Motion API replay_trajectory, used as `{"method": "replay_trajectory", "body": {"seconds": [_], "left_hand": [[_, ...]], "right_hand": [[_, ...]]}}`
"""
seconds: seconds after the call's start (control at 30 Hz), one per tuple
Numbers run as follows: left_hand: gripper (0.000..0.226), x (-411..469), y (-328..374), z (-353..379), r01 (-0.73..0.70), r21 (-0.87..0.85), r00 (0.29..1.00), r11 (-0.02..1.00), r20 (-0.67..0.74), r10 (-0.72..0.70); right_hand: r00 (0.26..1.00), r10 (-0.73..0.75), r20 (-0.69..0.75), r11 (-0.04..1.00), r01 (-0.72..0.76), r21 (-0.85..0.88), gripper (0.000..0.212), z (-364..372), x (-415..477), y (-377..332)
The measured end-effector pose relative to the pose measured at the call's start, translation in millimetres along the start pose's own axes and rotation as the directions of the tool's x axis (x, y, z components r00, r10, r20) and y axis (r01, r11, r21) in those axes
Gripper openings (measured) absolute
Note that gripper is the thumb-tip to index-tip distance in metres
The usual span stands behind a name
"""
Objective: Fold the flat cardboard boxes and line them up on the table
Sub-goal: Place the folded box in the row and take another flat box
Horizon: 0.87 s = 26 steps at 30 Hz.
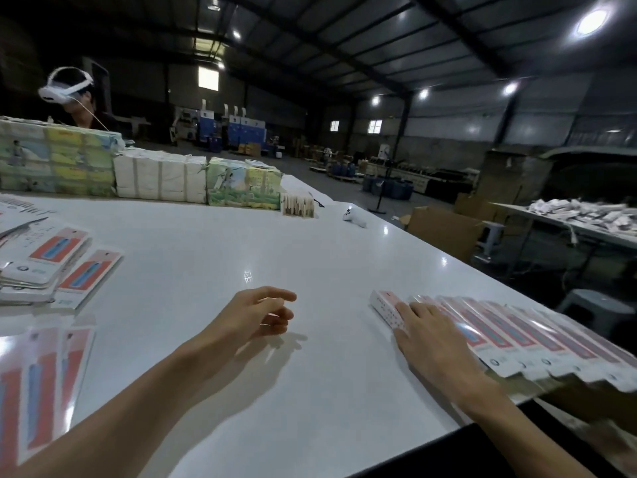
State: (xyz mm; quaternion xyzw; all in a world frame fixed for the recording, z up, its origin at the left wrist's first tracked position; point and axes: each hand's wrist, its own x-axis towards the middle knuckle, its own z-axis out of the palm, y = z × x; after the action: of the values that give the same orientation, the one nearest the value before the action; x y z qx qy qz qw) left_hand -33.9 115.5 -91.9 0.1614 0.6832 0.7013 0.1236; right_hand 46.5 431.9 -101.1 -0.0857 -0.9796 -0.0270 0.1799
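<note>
Room: dim warehouse hall with a dark truss roof and round ceiling lamps (591,21), machines and pallets far back.
Right grip (431,339): fingers straight and flat, closed round nothing, lying on the left end of the row of folded boxes (517,336), lower right of the frame.
Why so: a flat palm looks meant to nudge the newest box (386,307) up against its neighbour and keep the line square.
Left grip (255,315): fingers loosely curled and relaxed, holding nothing, hovering over the bare centre with its shadow beneath.
Why so: probably free to fetch the next blank.
Row: pink-and-white boxes side by side, touching, along the near right edge of the desk (213,257); some ends overhang that edge.
Flat boxes (51,263): a loose stack at mid left, with more blanks (41,374) at lower left, blurred; well apart from the row.
Desk: white, glossy, catching lamp glints.
Far edge: wrapped printed bundles (155,174) set in a bank at upper left, a small ribbed block (298,205) and a white handheld device (355,217) beside them.
Beyond: a person wearing a headset (69,91) behind the bundles; a second table (586,219) heaped with stock at right, stools (596,305) below it.
</note>
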Motion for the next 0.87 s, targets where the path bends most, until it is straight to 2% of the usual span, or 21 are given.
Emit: {"method": "replay_trajectory", "body": {"seconds": [0.23,0.33,0.43,0.5,0.6,0.67,0.73,0.8,0.87], "left_hand": [[0.027,1.5,-2.2,-2.7,0.002,0.026,0.999,1.000,0.045,-0.003],[0.027,2.7,-2.7,-2.3,0.004,0.038,0.999,0.999,0.047,-0.006],[0.027,1.6,-2.5,-2.4,0.000,0.060,0.998,0.998,0.058,-0.003],[0.027,-0.4,-2.7,-2.1,-0.020,0.077,0.998,0.997,0.056,0.015],[0.029,-3.0,-2.4,0.8,-0.057,0.062,0.997,0.996,-0.054,0.061],[0.029,-1.9,-0.9,0.2,-0.085,0.018,0.976,0.996,-0.199,0.087],[0.027,0.2,1.4,-4.2,-0.113,0.038,0.941,0.993,-0.316,0.119],[0.027,0.9,1.8,-7.6,-0.112,0.087,0.914,0.990,-0.382,0.137],[0.028,-0.8,0.6,-8.5,-0.066,0.121,0.896,0.991,-0.429,0.112]], "right_hand": [[0.994,0.101,0.033,0.986,-0.096,-0.133,0.051,-2.7,1.5,32.6],[0.992,0.112,0.055,0.986,-0.104,-0.132,0.056,-10.6,9.4,29.8],[1.000,0.020,0.018,0.996,-0.019,-0.089,0.051,-19.4,27.3,-2.3],[0.997,-0.079,-0.019,0.997,0.079,0.026,0.049,-23.5,43.2,-37.8],[0.976,-0.200,-0.085,0.943,0.215,0.253,0.035,-25.3,69.3,-104.0],[0.970,-0.223,-0.092,0.879,0.241,0.412,0.023,-23.2,79.4,-148.5],[0.968,-0.231,-0.102,0.810,0.249,0.531,0.019,-13.9,81.0,-183.5],[0.968,-0.233,-0.095,0.776,0.244,0.582,0.021,2.0,77.7,-203.9],[0.960,-0.268,-0.081,0.801,0.269,0.536,0.023,17.2,75.2,-210.8]]}}
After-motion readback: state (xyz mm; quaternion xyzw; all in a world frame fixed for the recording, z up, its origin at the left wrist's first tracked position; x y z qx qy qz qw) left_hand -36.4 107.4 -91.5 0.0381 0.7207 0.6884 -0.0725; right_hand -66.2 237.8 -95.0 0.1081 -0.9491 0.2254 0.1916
